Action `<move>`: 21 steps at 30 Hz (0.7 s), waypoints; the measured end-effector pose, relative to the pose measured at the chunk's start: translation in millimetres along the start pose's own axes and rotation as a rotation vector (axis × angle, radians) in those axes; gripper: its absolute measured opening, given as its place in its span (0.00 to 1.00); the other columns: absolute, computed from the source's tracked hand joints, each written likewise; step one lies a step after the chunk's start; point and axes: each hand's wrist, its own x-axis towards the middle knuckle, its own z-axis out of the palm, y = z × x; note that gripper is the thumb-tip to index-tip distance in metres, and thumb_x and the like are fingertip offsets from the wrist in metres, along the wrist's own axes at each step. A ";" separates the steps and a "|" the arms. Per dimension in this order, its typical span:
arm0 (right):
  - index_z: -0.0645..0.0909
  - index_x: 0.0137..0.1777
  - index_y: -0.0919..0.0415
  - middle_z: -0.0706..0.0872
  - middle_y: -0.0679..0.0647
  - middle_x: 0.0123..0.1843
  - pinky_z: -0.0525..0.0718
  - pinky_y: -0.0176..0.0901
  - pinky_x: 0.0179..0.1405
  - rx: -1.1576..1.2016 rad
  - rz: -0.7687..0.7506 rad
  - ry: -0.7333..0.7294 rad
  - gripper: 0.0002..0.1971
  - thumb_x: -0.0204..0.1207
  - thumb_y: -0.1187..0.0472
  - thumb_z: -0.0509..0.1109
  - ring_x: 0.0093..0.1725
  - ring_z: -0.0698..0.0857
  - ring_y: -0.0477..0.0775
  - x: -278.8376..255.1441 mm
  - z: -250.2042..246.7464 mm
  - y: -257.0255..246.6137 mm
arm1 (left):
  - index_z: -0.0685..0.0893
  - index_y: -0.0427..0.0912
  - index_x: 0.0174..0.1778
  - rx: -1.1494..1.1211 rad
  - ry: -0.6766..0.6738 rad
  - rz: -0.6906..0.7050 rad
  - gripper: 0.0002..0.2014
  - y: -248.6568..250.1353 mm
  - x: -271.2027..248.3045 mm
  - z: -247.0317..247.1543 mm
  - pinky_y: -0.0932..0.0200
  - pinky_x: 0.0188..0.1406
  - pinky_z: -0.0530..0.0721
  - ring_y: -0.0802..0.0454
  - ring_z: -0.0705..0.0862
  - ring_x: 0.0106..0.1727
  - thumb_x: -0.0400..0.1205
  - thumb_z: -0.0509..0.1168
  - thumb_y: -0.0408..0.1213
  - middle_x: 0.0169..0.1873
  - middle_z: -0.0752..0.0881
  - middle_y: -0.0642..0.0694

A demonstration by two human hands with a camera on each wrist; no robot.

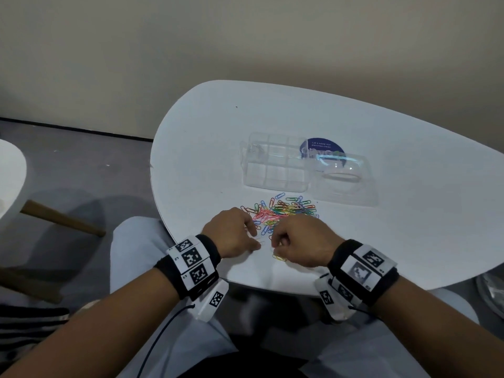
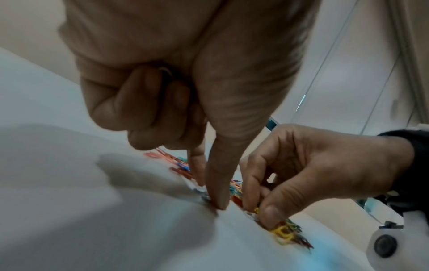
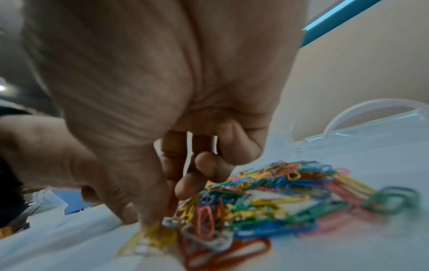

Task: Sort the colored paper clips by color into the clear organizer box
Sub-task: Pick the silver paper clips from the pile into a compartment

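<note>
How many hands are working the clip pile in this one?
2. The left hand is at the near left edge of the paper clip pile; the right hand at its near right edge, pinching yellow clips.

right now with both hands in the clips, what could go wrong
1. The paper clip pile is tangled, so lifting one colour may drag others along.
2. The right hand works on yellow clips lying close to the near edge of the table; a flick could send some to the floor.
3. The clear organizer box lies beyond the pile; reaching over may scatter clips.
</note>
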 end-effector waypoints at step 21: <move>0.83 0.37 0.52 0.82 0.42 0.36 0.78 0.41 0.36 0.084 0.030 -0.004 0.01 0.67 0.59 0.73 0.39 0.82 0.46 15.2 -3.5 -9.0 | 0.69 0.43 0.29 -0.817 -0.109 -0.120 0.13 7.6 4.8 -22.3 0.63 0.18 0.64 0.52 0.65 0.22 0.81 0.54 0.30 0.25 0.70 0.48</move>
